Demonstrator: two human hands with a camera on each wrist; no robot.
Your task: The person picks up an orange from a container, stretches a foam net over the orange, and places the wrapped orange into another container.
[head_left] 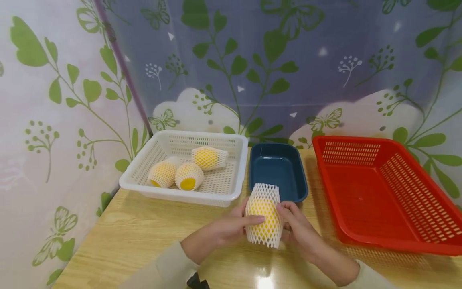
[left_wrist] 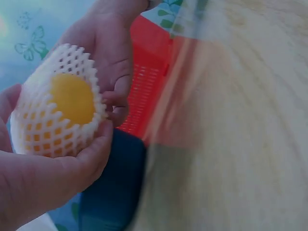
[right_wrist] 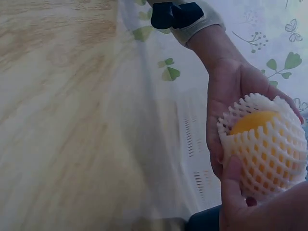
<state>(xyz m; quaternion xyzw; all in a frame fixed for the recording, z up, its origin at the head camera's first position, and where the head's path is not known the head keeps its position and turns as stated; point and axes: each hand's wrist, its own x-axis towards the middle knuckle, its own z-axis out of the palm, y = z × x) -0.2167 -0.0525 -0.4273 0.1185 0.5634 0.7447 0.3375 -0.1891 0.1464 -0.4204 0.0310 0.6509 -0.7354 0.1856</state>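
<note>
Between both hands, above the wooden table, is a yellow fruit (head_left: 262, 212) in a white foam net sleeve. My left hand (head_left: 238, 220) holds it from the left, with the thumb lying across its front. From the other side my right hand (head_left: 297, 222) grips it, thumb on the net near the upper right. The left wrist view shows the bare yellow end of the fruit (left_wrist: 74, 98) in the sleeve's opening. Some fingers are hidden behind the sleeve. Just beyond the hands stands a dark blue tray (head_left: 278, 172), partly covered by the sleeve's upper end.
At the left, a white plastic basket (head_left: 220, 198) contains three netted yellow fruits (head_left: 189, 176). A large red basket (head_left: 361, 216) with slotted sides stands at the right. Patterned cloth (head_left: 231, 80) hangs behind the wooden table (head_left: 144, 233).
</note>
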